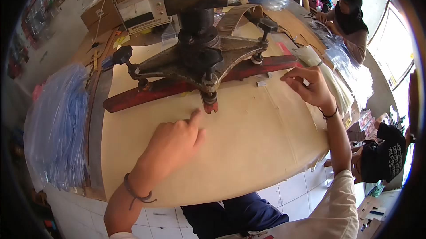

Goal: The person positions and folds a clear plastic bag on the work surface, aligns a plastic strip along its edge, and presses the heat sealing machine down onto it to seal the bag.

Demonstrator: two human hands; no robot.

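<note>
A machine press head (199,57) with black knobs carries a long red bar (164,87) above a cream sheet (239,159). My left hand (175,137) is over the sheet, its index finger extended toward the small red forked tip (211,106) below the press head; its thumb stands apart and nothing shows in it. Near the right end of the red bar is my right hand (306,83), thumb and index finger curled toward each other. Whether anything small is between those fingers cannot be made out. Small clear pieces (262,83) lie left of that hand.
Stacked bluish plastic sheets (57,128) are at the left. A control box (137,3) stands behind. Translucent strips (330,74) lie at the right. One person (350,21) works at the upper right; another person in black (384,154) is at the lower right.
</note>
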